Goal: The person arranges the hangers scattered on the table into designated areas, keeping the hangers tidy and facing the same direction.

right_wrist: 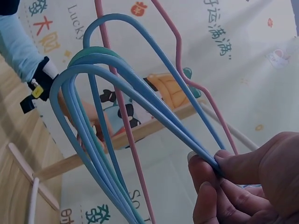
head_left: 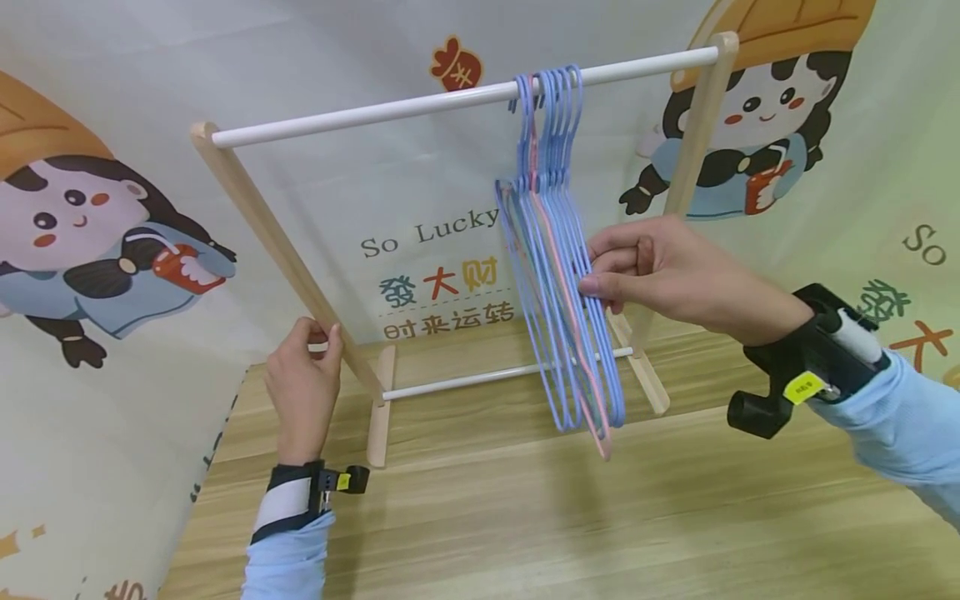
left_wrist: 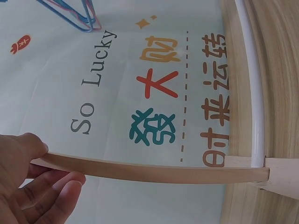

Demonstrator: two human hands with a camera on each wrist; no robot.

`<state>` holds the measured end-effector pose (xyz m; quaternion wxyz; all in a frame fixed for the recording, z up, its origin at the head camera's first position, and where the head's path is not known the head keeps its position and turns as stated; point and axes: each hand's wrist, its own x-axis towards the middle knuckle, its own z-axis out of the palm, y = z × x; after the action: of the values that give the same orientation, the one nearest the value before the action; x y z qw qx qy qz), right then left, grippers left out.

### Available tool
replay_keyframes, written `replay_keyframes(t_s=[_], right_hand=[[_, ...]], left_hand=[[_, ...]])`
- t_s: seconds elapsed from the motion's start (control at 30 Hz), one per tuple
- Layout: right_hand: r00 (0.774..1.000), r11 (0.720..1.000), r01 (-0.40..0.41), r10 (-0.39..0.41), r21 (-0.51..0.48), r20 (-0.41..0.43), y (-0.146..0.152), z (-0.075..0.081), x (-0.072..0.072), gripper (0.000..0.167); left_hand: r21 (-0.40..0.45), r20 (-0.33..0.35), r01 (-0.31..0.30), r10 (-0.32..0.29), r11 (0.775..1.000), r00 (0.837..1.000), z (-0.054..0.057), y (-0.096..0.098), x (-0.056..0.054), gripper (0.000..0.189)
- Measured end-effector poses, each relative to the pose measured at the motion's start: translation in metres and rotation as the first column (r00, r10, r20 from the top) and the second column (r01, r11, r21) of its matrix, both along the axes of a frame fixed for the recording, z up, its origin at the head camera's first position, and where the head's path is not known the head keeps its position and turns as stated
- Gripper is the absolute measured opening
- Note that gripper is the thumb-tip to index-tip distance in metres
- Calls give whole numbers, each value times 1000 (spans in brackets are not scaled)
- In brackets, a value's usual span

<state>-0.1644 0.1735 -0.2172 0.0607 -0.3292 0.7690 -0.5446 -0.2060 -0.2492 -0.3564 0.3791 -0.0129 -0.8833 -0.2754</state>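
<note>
Several blue hangers (head_left: pixel 617 410) hang bunched on the white top rail (head_left: pixel 390 110) of a small clothes rack, right of its middle. Among them are a pink hanger (head_left: pixel 606 450) and a green hanger (right_wrist: pixel 96 50). My right hand (head_left: pixel 667 271) pinches blue hangers at the bunch's right side between thumb and forefinger, as the right wrist view shows close up. At the rack's left, my left hand (head_left: pixel 303 387) holds the wooden side post (head_left: pixel 273 237), thumb on one face and fingers on the other in the left wrist view.
The rack's wooden feet (head_left: pixel 378 442) stand on a wood-grain table (head_left: pixel 480 517). A white lower bar (head_left: pixel 457 382) joins them. The right post (head_left: pixel 697 150) rises behind my right hand. A printed cloth (head_left: pixel 322 200) with cartoon figures and lettering hangs behind and at the sides.
</note>
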Motion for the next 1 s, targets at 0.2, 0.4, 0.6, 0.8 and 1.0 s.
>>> replay_keyframes(t_s=[0.2,0.4,0.6,0.8,1.0], right_hand=[[999,999,-27,29,-47,35,-17,-3,-4,18],[998,996,-49,52,-69,42,-29,-5,-8,16],[995,993,-67,74,-97,71,-36,-6,-10,16],[992,990,-78,89,-118,87,-40,-7,-11,16],[991,990,-90,100,-112,89,-36,-6,-10,17]], left_hand=[[5,1,-3,3,1000,1000,-1,-1,0,22],[12,9,-3,3,1000,1000,0,-2,0,22],[8,11,-1,1,1000,1000,0,-2,-1,21],[14,17,-1,0,1000,1000,1,-2,0,21],[13,20,0,0,1000,1000,1,-2,0,22]])
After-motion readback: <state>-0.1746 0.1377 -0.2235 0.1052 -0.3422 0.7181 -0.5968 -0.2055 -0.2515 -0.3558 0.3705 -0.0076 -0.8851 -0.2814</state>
